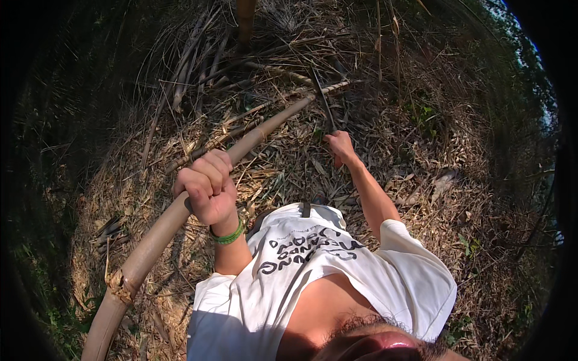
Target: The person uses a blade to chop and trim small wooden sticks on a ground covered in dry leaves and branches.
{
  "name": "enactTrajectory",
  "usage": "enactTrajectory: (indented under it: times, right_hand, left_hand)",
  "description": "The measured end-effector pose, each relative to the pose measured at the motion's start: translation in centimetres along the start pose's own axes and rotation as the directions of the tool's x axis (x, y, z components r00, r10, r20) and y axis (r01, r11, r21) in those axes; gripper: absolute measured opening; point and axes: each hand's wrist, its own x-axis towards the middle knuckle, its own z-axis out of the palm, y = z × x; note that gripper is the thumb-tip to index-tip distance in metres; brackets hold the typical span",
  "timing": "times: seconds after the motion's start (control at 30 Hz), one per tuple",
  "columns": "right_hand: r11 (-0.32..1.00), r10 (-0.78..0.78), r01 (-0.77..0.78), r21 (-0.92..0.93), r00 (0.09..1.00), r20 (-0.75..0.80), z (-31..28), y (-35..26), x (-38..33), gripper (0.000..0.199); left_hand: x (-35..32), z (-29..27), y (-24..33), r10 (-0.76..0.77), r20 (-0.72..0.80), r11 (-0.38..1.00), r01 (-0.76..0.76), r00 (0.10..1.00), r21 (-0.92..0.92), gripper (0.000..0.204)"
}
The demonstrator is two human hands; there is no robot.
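Note:
My left hand (208, 188) is wrapped round a thick, pale brown bamboo pole (154, 242) and wears a green band at the wrist. The pole slants from the lower left up toward the middle, thinning as it goes. In my right hand (341, 148) is the handle of a long, dark, narrow blade, which looks like a machete (327, 112). Its blade points away from me and crosses at the pole's far, thin end; whether the two touch, I cannot tell. My fingers hide most of the handle.
Dry bamboo leaves (289, 174) and litter cover the ground. Several loose canes (192, 66) lie in a heap at the far left. An upright brown stem (245, 24) stands at the far edge. Thin stalks and green plants (424, 113) grow to the right.

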Motion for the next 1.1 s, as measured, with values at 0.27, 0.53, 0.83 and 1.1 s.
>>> enactTrajectory:
  times: [0.27,0.53,0.83,1.1]
  right_hand:
    - [0.814,-0.544,0.563,0.142,0.825,-0.153,-15.1,-20.9,-8.4,0.027]
    - [0.878,0.068,-0.077,-0.473,0.997,-0.036,-2.4,-3.7,-5.1,0.028]
    - [0.976,0.117,-0.146,0.164,0.977,0.176,-1.6,1.1,-2.3,0.024]
    - [0.992,0.045,-0.031,0.125,0.993,-0.107,-1.9,-0.9,-8.3,0.028]
  left_hand:
    - [-2.5,-1.0,1.0,-0.009,0.027,1.000,0.009,1.000,0.009,0.039]
    - [-5.3,0.5,2.1,0.003,-0.013,0.999,-0.002,1.000,0.053,0.040]
    - [1.0,0.6,4.1,0.194,0.367,0.955,-0.260,0.910,0.140,0.039]
    - [3.3,5.1,3.6,0.096,0.232,0.988,-0.066,0.968,-0.137,0.030]
